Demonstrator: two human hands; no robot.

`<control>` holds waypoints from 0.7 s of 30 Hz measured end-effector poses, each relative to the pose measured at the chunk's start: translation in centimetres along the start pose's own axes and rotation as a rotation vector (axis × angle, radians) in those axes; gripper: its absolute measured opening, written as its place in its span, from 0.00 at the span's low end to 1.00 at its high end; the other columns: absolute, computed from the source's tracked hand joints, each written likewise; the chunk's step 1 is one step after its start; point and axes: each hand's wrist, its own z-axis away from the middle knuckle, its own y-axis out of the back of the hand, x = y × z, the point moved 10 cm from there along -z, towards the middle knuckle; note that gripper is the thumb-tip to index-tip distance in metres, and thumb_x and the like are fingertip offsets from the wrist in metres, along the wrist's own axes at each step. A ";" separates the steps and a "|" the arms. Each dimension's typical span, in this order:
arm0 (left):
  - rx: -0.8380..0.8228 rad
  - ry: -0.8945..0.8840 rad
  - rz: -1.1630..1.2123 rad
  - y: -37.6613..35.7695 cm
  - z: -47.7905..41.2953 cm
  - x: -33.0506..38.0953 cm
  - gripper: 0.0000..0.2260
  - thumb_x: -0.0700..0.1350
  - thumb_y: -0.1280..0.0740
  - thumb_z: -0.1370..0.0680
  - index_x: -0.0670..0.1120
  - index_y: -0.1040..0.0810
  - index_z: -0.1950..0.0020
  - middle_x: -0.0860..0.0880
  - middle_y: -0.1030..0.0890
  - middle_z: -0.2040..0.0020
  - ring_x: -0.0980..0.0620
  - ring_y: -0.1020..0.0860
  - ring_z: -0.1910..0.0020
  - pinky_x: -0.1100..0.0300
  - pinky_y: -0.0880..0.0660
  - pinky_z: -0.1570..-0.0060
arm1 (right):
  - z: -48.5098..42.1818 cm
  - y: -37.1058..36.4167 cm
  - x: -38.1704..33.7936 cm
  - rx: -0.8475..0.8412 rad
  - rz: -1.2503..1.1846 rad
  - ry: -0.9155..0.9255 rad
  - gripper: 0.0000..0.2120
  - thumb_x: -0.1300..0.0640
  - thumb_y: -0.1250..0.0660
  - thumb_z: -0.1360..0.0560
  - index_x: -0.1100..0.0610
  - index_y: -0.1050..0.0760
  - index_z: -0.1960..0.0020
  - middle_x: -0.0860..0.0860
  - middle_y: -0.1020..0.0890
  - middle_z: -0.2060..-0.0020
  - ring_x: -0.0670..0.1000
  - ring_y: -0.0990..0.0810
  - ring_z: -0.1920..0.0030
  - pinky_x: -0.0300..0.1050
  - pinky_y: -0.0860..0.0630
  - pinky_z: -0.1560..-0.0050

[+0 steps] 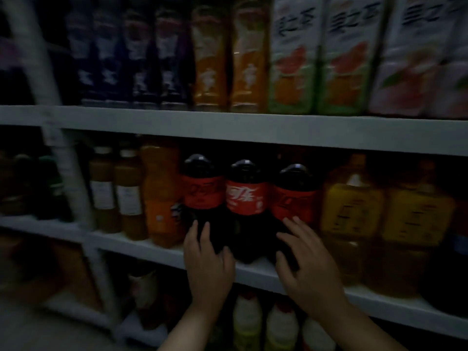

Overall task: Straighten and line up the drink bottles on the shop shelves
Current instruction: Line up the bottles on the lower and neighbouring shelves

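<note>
Three large dark cola bottles with red labels stand side by side on the middle shelf (157, 252): a left one (201, 191), a middle one (245, 196) and a right one (293, 198). My left hand (206, 262) lies with straight fingers against the lower part of the left cola bottle. My right hand (304, 269) has spread fingers touching the base of the right cola bottle. Neither hand curls round a bottle. The scene is dim and slightly blurred.
Orange drink bottles (162, 193) and brown juice bottles (116, 191) stand left of the colas, yellow tea bottles (352, 211) right. The upper shelf (253, 127) carries dark, orange and pink-labelled bottles. White bottles (248, 323) sit on the shelf below. A white upright post (63, 160) stands left.
</note>
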 end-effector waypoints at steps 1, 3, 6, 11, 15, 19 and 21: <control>0.071 0.122 0.008 1.4 -0.8 -2.5 0.30 0.41 0.28 0.30 0.39 0.33 0.31 0.37 0.35 0.31 0.37 0.36 0.32 0.44 0.36 0.34 | -1.1 -1.4 -2.0 -0.036 -0.056 0.049 0.16 0.52 0.39 0.25 0.58 0.22 0.42 0.52 0.25 0.35 0.50 0.32 0.31 0.38 0.40 0.30; 0.152 0.392 0.016 3.5 -1.7 -7.7 0.31 0.41 0.28 0.30 0.39 0.35 0.30 0.36 0.36 0.31 0.37 0.36 0.34 0.46 0.38 0.34 | -3.4 -4.1 -5.8 -0.123 -0.169 0.121 0.16 0.52 0.38 0.25 0.58 0.22 0.42 0.52 0.24 0.37 0.49 0.30 0.32 0.41 0.36 0.32; 0.048 0.573 -0.020 3.9 -2.9 -12.7 0.37 0.49 0.25 0.31 0.40 0.39 0.28 0.36 0.36 0.32 0.35 0.35 0.34 0.45 0.37 0.36 | -7.8 -7.7 -10.7 -0.308 -0.264 0.182 0.16 0.54 0.35 0.26 0.58 0.23 0.40 0.53 0.24 0.36 0.50 0.29 0.34 0.39 0.38 0.34; -0.150 0.624 -0.007 2.1 -4.0 -15.6 0.47 0.56 0.22 0.37 0.44 0.43 0.27 0.41 0.32 0.34 0.40 0.32 0.35 0.48 0.32 0.40 | -16.0 -11.4 -14.9 -0.389 -0.354 0.051 0.20 0.56 0.37 0.25 0.59 0.28 0.34 0.52 0.25 0.38 0.49 0.27 0.39 0.37 0.36 0.40; -0.163 0.671 -0.047 1.9 -4.3 -16.2 0.44 0.58 0.22 0.38 0.45 0.40 0.30 0.44 0.30 0.36 0.42 0.29 0.38 0.48 0.29 0.42 | -18.3 -14.8 -15.9 -0.383 -0.672 -0.294 0.19 0.61 0.41 0.27 0.62 0.33 0.36 0.56 0.26 0.41 0.51 0.26 0.43 0.49 0.29 0.42; -0.201 0.632 -0.133 2.1 -5.1 -16.2 0.41 0.62 0.24 0.40 0.47 0.35 0.34 0.47 0.27 0.41 0.44 0.26 0.42 0.48 0.28 0.44 | -19.2 -17.7 -16.4 -0.342 -0.766 -0.463 0.39 0.59 0.40 0.27 0.51 0.59 0.24 0.52 0.51 0.24 0.57 0.51 0.25 0.57 0.48 0.26; -0.202 0.618 -0.181 2.1 -5.5 -16.5 0.40 0.63 0.25 0.40 0.47 0.34 0.35 0.48 0.25 0.41 0.46 0.25 0.43 0.48 0.27 0.45 | -19.7 -18.3 -15.9 -0.268 -0.799 -0.506 0.38 0.60 0.40 0.27 0.51 0.57 0.24 0.52 0.50 0.25 0.57 0.50 0.25 0.53 0.50 0.27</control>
